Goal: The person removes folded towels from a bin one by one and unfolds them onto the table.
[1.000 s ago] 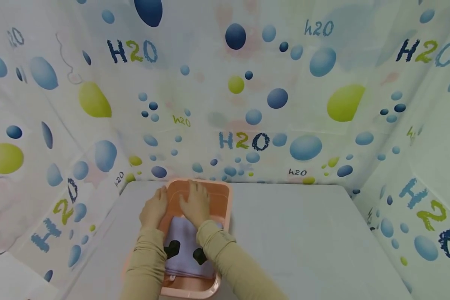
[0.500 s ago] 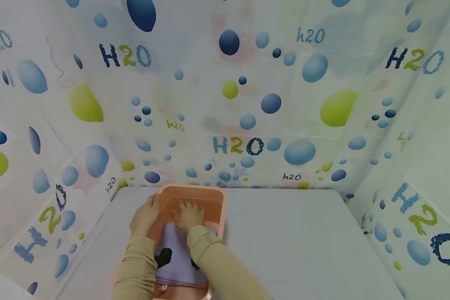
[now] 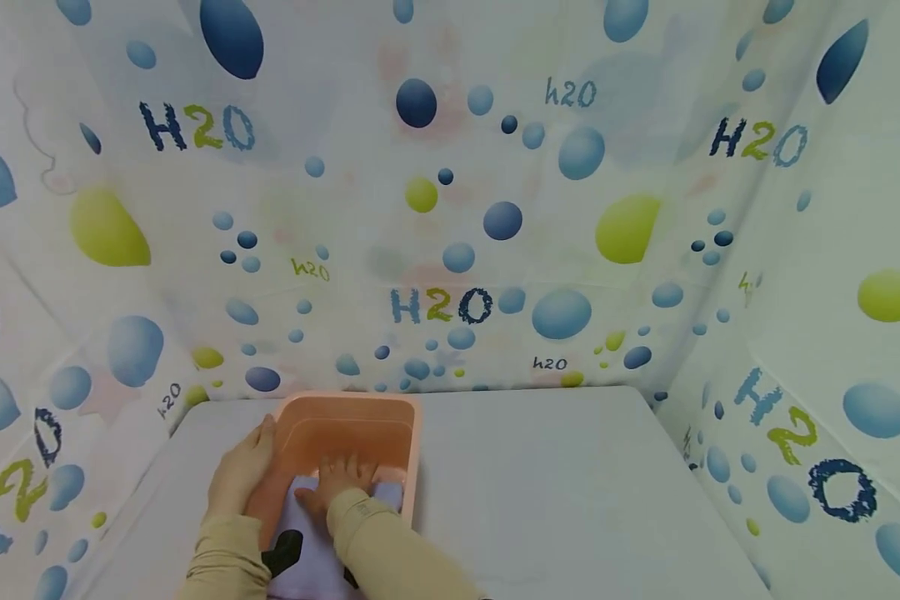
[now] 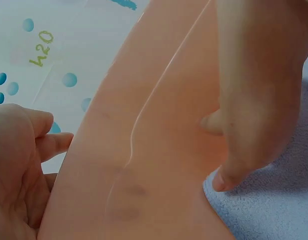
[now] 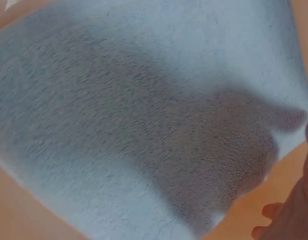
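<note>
A peach-coloured plastic basin (image 3: 414, 442) holds a folded lavender-blue towel (image 3: 309, 567). My left hand (image 3: 238, 473) lies along the outside of the basin's left wall, its fingers near the rim. In the left wrist view, its fingers bend slightly against that outer wall. Inside the basin, my right hand (image 3: 339, 481) is over the towel's far edge with fingers spread and pointing away. The right wrist view shows the towel's fuzzy surface (image 5: 119, 110) up close, with part of the right hand at the lower right edge. My right forearm hides part of the towel.
The basin stands at the left of a white table (image 3: 540, 492). Behind and on both sides hangs a white curtain (image 3: 330, 208) with blue and green drops and H2O lettering. A dark wrist camera (image 3: 283, 552) sits at the left sleeve.
My right hand has come down from the basin's far wall toward the towel's far edge. My left hand stays at the left wall. The head view has shifted right and up.
</note>
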Action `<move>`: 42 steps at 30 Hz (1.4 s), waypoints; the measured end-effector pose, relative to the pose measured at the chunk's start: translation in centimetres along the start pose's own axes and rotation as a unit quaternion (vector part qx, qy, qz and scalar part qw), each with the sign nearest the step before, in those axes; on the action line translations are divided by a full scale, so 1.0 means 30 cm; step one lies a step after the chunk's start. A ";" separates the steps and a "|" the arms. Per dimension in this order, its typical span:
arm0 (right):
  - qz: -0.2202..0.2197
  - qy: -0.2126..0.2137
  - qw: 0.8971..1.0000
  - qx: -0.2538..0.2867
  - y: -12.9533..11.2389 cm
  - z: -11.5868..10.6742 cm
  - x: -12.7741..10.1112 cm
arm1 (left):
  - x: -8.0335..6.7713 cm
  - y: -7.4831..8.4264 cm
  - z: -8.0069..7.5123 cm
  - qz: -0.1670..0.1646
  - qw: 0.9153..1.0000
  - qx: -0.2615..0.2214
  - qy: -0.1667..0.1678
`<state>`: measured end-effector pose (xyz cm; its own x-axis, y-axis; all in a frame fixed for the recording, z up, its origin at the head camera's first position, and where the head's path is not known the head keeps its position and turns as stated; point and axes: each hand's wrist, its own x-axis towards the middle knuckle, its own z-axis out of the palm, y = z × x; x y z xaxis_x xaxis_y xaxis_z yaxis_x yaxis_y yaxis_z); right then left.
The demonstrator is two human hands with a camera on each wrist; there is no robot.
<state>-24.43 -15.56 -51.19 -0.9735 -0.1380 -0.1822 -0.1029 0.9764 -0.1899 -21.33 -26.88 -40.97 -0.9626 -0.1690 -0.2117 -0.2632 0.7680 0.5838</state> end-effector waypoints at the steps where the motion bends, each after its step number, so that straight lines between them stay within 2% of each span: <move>1: 0.004 -0.015 1.000 0.006 -0.004 0.013 -0.004 | -0.007 -0.007 -0.003 0.000 1.000 0.001 -0.002; 4: 0.018 -0.046 0.999 0.011 -0.004 0.023 -0.010 | -0.024 -0.011 -0.001 -0.002 1.000 0.000 0.008; 9: 0.026 -0.065 0.997 0.015 0.001 0.049 0.000 | -0.047 0.001 0.014 -0.012 1.000 -0.001 0.022; 14: 0.015 -0.086 0.996 0.024 0.003 0.093 0.001 | -0.069 -0.002 0.024 -0.016 1.000 0.003 0.023; 17: 0.006 -0.120 0.993 0.014 0.008 0.115 -0.002 | -0.074 -0.002 0.032 -0.014 0.999 0.001 0.031; 20: -0.002 -0.134 0.991 -0.010 0.005 0.121 -0.009 | -0.074 0.001 0.035 -0.011 0.999 -0.002 0.040; 27: -0.059 -0.062 0.995 -0.059 -0.027 0.088 -0.040 | -0.072 0.002 0.026 -0.001 0.999 0.002 0.048; 30: -0.066 -0.052 0.994 -0.075 -0.033 0.100 -0.042 | -0.074 0.001 0.027 -0.005 0.999 0.002 0.048; 35: -0.067 -0.075 0.990 -0.101 -0.030 0.104 -0.036 | -0.071 0.004 0.028 -0.008 0.999 0.001 0.045; 39: -0.074 -0.102 0.987 -0.095 -0.023 0.067 -0.049 | -0.067 0.005 0.026 -0.010 0.999 0.004 0.039; 42: -0.073 -0.100 0.987 -0.098 -0.023 0.045 -0.058 | -0.064 0.006 0.024 -0.013 0.999 0.004 0.038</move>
<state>-22.38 -16.22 -52.05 -0.8878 -0.2906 -0.3568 -0.2958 0.9544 -0.0413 -19.49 -25.97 -41.01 -0.9574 -0.2354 -0.1671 -0.2886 0.7673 0.5727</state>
